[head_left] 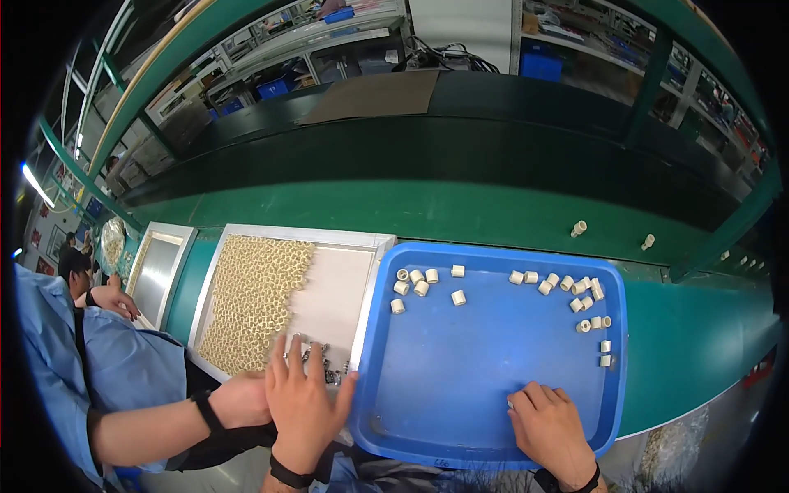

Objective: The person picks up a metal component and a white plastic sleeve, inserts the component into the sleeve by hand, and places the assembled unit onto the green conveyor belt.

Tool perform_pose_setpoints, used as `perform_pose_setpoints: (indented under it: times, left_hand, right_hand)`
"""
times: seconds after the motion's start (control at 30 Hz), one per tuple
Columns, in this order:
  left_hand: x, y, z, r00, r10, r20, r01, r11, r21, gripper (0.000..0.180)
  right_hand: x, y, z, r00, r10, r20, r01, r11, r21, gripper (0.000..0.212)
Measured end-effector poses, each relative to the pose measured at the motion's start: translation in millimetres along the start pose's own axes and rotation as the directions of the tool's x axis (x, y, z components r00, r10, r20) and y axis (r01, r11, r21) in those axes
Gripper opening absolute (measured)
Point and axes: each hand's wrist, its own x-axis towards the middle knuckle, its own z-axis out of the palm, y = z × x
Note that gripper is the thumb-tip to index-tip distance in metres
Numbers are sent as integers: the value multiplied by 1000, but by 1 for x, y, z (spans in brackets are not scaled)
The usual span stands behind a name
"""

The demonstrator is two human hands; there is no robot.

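My left hand (304, 407) reaches over the near edge of a white-framed tray (345, 287), fingers stretched and apart. Beside its fingertips lie several small dark metal pieces (331, 361). Inside a blue plastic tray (460, 370), my right hand (552, 423) rests low with its fingers curled together. A tiny pale bit shows at its fingertips, too covered to name. Short cream cylinders (458, 297) lie scattered along the blue tray's far and right sides. Many small gold-coloured ring-like parts (251, 304) cover the left part of the framed tray.
A co-worker's hand (244, 398) comes in from the left, right against my left hand. Another framed tray (160, 267) stands further left. Two loose cream pieces (579, 228) are on the green bench (493, 215) beyond the blue tray. Green posts (731, 218) rise at the right.
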Motion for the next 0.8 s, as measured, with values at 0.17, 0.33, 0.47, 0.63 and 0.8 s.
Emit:
perform_pose_setpoints:
  times: [0.17,0.33,0.47,0.63,0.8]
  left_hand:
    - [6,-8,12,997,-73,38,66,986,151,68]
    - [11,-21,33,995,-85,44,75,977,199,67]
    - [15,-28,46,987,-128,94,109,976,189,64]
    - [17,-33,55,987,-133,91,121,985,126,62]
    - [23,-36,54,996,-57,-72,58,998,4,40]
  right_hand:
    - [-3,0,-2,1000,8,-21,-7,999,42,19]
    - [-6,7,2,1000,2,-22,-1,997,74,19]
    - [-5,9,1,1000,3,-7,-2,994,108,19]
    - [-4,8,1,1000,9,-7,-8,991,130,20]
    - [-3,9,2,999,22,-33,-17,988,151,19]
